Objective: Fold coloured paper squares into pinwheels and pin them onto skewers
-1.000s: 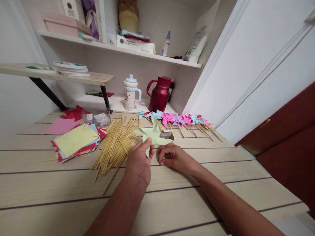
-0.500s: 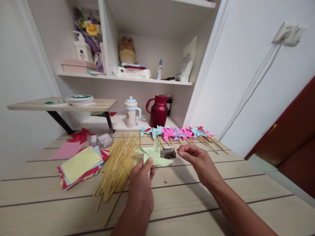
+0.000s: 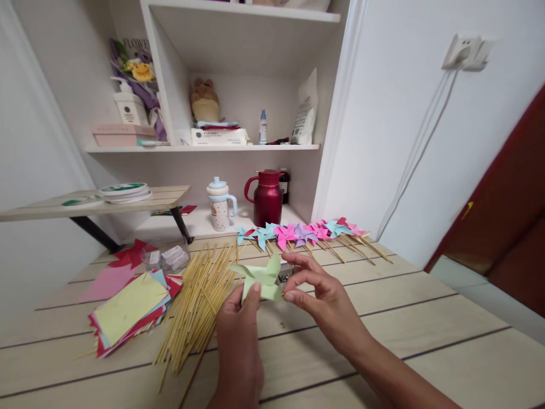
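My left hand [image 3: 240, 335] pinches a pale green paper pinwheel [image 3: 261, 278] between thumb and fingers, its blades curled up at the top. Thumb and index finger of my right hand [image 3: 317, 295] are pressed together at the pinwheel's right edge. A tiny brass-coloured piece seems to show at these fingertips, too small to name. Behind the right hand, and partly hidden by it, is a small box [image 3: 284, 276] of little metal pieces. One tiny shiny bit [image 3: 281, 325] lies on the table below the pinwheel.
Left of my hands lie many thin wooden sticks [image 3: 198, 307] and a stack of coloured paper [image 3: 128, 309]. Finished pinwheels [image 3: 304, 234] on sticks line the back. Behind them stand a red jug [image 3: 268, 199] and a tumbler [image 3: 220, 207]. A raised shelf [image 3: 170, 196] overhangs the left.
My right hand has moved from beside the small box down and left to the pinwheel's right edge. The pinwheel has tilted in my left hand. The whole view has shifted slightly.
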### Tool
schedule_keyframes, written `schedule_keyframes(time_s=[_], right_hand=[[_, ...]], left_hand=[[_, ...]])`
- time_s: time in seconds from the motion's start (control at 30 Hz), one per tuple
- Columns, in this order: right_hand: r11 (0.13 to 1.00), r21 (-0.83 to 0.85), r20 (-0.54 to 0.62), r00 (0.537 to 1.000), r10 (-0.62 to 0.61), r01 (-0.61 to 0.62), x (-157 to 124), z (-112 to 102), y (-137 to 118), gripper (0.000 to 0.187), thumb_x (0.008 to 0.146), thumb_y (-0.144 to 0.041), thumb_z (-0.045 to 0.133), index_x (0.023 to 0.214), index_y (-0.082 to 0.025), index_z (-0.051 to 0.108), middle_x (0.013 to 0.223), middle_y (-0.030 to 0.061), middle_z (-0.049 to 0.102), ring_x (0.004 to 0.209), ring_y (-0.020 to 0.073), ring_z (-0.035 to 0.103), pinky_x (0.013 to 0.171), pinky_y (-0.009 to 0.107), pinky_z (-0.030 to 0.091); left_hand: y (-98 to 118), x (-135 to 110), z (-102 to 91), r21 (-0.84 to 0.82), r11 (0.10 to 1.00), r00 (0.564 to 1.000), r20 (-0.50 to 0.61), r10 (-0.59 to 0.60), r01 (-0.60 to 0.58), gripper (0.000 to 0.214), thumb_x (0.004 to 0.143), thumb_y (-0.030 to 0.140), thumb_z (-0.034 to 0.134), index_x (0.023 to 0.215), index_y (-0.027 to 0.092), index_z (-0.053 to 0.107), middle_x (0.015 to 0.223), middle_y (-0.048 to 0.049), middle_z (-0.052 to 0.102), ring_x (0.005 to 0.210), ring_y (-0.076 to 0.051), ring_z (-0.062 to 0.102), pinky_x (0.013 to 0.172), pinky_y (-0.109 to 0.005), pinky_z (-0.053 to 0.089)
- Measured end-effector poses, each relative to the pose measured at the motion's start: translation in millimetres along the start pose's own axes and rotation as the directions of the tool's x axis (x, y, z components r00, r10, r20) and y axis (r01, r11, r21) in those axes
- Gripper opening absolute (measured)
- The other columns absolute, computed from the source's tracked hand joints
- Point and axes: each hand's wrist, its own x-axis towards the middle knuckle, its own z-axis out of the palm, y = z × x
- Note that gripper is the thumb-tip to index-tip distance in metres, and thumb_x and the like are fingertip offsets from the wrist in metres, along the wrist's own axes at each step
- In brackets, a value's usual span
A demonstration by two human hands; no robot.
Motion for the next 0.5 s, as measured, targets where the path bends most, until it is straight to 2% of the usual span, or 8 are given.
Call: schedule_keyframes(time_s=[0.17,0.3,0.43,0.5], right_hand=[[0.999,0.032,0.005,1.000,0.019,-0.019,-0.6,1.0,-1.9,0.007,0.076,-0.033,0.078,0.074,-0.027,0.075,0.130,0.0053,0.058,0.132,0.0284,0.044,0.111,0.046,0.031],[0.998,0.028,0.019,0.999,0.051,-0.051,-2.1,3.8,-3.7,0.007,0.075,-0.032,0.078,0.073,-0.026,0.075,0.124,0.0059,0.062,0.128,0.0290,0.047,0.109,0.045,0.033],[1.000,0.027,0.050,0.999,0.005,-0.006,-2.4,4.8,-6.9,0.009,0.079,-0.030,0.074,0.073,-0.025,0.072,0.105,0.0039,0.067,0.104,0.0244,0.059,0.097,0.038,0.041],[1.000,0.014,0.044,0.999,-0.013,0.012,-2.3,4.6,-8.3,0.010,0.081,-0.030,0.073,0.072,-0.025,0.070,0.091,0.0016,0.067,0.091,0.0215,0.061,0.088,0.034,0.044]], left_hand=[[6.4,-7.4,3.4,0.077,0.997,1.000,0.013,-0.003,0.002,0.026,0.073,0.032,0.074,0.093,0.017,0.075,0.087,-0.0045,0.076,0.077,-0.018,0.067,0.067,-0.025,0.049],[4.3,-6.9,4.1,0.104,0.994,0.999,-0.001,0.046,-0.045,0.022,0.072,0.031,0.073,0.091,0.019,0.074,0.090,-0.0044,0.076,0.083,-0.021,0.068,0.068,-0.026,0.049],[0.7,-6.1,5.0,0.105,0.988,0.994,0.000,0.111,-0.110,0.018,0.072,0.031,0.073,0.087,0.021,0.074,0.091,-0.0040,0.075,0.089,-0.023,0.068,0.071,-0.028,0.051],[-0.6,-6.4,5.3,0.148,0.977,0.988,0.011,0.151,-0.151,0.017,0.072,0.031,0.072,0.086,0.021,0.074,0.091,-0.0041,0.075,0.090,-0.024,0.067,0.073,-0.028,0.051]])
